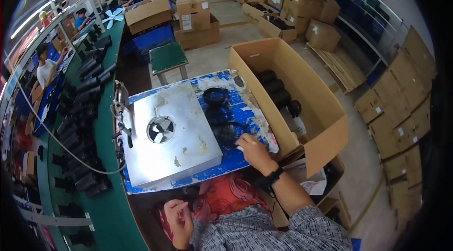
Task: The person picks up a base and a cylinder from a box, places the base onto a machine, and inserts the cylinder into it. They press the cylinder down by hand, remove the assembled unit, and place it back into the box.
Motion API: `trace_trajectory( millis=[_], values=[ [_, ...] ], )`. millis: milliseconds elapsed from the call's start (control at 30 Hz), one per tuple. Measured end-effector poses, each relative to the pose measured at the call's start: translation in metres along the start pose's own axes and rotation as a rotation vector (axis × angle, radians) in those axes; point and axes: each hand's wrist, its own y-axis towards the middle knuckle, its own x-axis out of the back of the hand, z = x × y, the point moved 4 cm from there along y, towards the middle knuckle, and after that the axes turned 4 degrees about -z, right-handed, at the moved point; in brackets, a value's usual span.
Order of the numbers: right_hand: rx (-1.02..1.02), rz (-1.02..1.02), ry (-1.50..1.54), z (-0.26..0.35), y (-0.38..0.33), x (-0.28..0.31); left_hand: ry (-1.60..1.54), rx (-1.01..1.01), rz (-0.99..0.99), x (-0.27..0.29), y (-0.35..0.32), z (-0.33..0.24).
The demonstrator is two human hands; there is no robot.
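Observation:
My right hand is closed, its fingertips at the near edge of a round black ring on the worn blue board. Something pale shows at the fingertips, too small to name. Another black ring lies farther back, with a dark round part between the two. My left hand is raised in front of my body near the board's front edge, fingers loosely bent and nothing visible in them. To the left of the rings sits a metal box with a round bladed opening in its top.
A toggle clamp stands at the metal box's left. Along the left runs a green bench with rows of black cylindrical parts. At the right, an open carton holds black cylinders. A green-topped stool stands beyond; co-workers sit far left.

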Motion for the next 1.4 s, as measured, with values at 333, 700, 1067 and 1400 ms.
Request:
trace_trajectory(
  millis=[333,700,1067,1400],
  values=[
    [0.298,-0.158,0.302,0.154,0.0,0.089,-0.856,0.648,0.214,-0.036,0.025,0.004],
    [-0.088,0.826,1.071,0.176,0.013,0.039,-1.213,0.822,0.068,0.002,0.034,0.014],
    [-0.005,0.688,0.925,0.208,0.083,0.005,-0.782,0.681,0.121,0.043,0.102,-0.005],
    [0.095,0.549,0.726,0.219,0.175,0.031,-0.833,0.541,-0.008,0.015,0.177,0.027]
  ],
)
